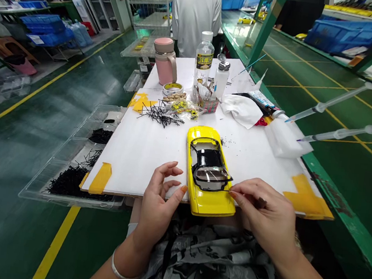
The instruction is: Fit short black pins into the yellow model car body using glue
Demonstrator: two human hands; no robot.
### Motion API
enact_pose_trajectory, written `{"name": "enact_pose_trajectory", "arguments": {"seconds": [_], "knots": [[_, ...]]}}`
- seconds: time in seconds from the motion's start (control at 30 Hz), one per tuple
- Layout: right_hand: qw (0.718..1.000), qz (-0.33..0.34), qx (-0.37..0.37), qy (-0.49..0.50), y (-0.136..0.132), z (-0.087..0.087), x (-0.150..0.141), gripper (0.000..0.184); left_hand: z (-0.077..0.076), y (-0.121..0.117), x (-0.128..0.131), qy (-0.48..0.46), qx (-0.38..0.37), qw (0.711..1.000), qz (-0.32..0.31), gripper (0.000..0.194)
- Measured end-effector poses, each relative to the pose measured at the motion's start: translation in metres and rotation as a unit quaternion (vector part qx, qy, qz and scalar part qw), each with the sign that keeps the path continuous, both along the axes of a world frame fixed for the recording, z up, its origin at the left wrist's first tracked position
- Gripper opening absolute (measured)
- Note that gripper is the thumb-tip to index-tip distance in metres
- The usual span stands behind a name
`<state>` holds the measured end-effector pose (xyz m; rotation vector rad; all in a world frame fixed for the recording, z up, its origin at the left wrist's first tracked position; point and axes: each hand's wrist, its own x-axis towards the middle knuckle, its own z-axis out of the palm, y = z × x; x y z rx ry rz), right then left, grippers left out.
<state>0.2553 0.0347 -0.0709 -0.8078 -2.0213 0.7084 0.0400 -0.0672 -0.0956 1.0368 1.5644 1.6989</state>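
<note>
A yellow model car body (212,200) lies on the white work board, with a black roof part (209,158) and a clear windscreen (211,174) set in it. My right hand (264,204) pinches a thin black strip (225,190) between thumb and forefinger, at the right edge of the body just below the windscreen. To the left of the car, my left hand (162,195) has its fingers curved and apart, with nothing between them. A heap of thin black strips (162,114) lies farther up the board, beside a plastic bag of small yellow parts (183,107).
A pink mug (164,61), a clear bottle (204,61) and a tape roll (172,88) stand at the back. Two syringes (337,133) rest on a white block (286,140) at right. A clear tray (38,185) of black parts sits left below the board. A person (196,15) is ahead.
</note>
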Motion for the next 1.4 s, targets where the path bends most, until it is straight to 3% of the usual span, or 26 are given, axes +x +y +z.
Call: {"name": "enact_pose_trajectory", "arguments": {"seconds": [0.63,0.9,1.23,1.4], "knots": [[0.998,0.027,0.027,-0.053,0.008,0.003,-0.011,0.01,0.0,0.019,-0.007,-0.026,-0.01,0.999,-0.039,0.06],[0.997,0.025,0.015,-0.072,0.011,0.003,-0.011,0.012,0.008,0.034,0.001,0.119,-0.064,0.987,-0.082,0.083],[0.999,-0.002,0.042,-0.026,0.012,-0.003,-0.003,0.011,0.006,0.035,0.005,0.131,-0.059,0.987,-0.07,0.079],[0.995,0.035,0.088,-0.03,0.01,-0.009,0.005,0.015,0.005,0.036,0.007,0.124,-0.056,0.989,-0.066,0.077]]}}
